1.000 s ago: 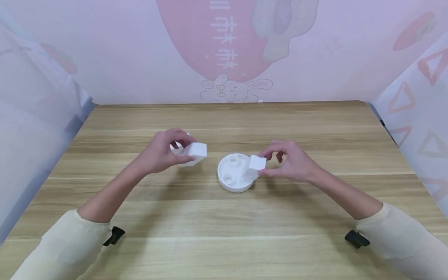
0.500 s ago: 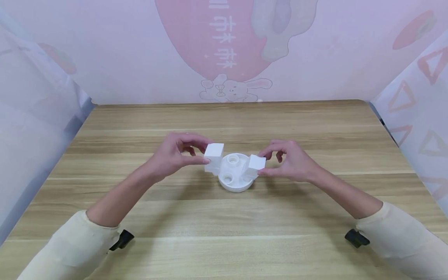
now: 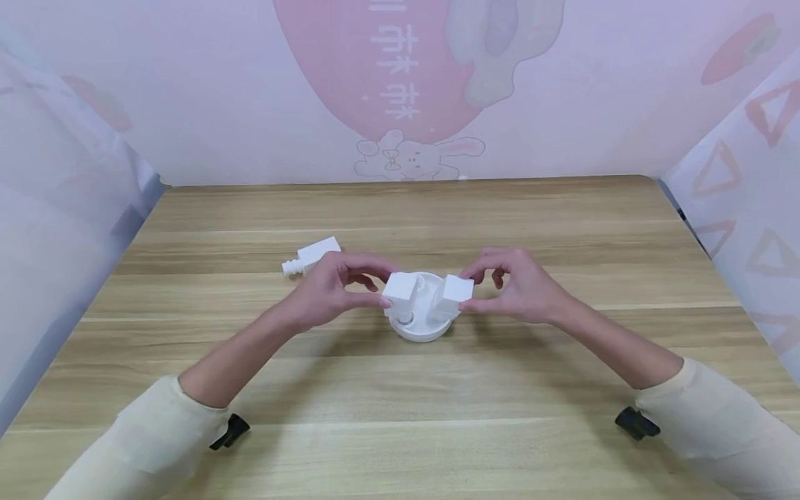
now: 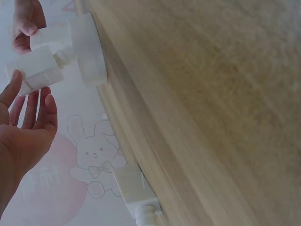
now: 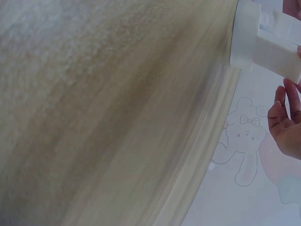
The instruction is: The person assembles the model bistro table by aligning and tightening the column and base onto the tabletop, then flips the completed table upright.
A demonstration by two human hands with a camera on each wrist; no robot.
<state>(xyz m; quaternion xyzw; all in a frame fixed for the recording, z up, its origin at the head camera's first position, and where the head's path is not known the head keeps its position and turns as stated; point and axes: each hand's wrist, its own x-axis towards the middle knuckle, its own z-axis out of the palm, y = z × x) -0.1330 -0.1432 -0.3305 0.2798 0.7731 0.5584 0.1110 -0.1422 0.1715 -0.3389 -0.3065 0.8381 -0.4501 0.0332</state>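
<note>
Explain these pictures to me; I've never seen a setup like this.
There is no machine here, just a person's two bare hands. The widest picture comes from a camera worn on the head, looking forward and down. The other two come from cameras worn on the wrists, one each, so the scene looks tipped sideways in them.

On the wooden table stands a round white base. The left hand pinches one white block over it; whether that block is seated is hard to tell. The right hand pinches a second block, which sits on the base. A loose block lies on the table, just beyond the left hand.
</note>
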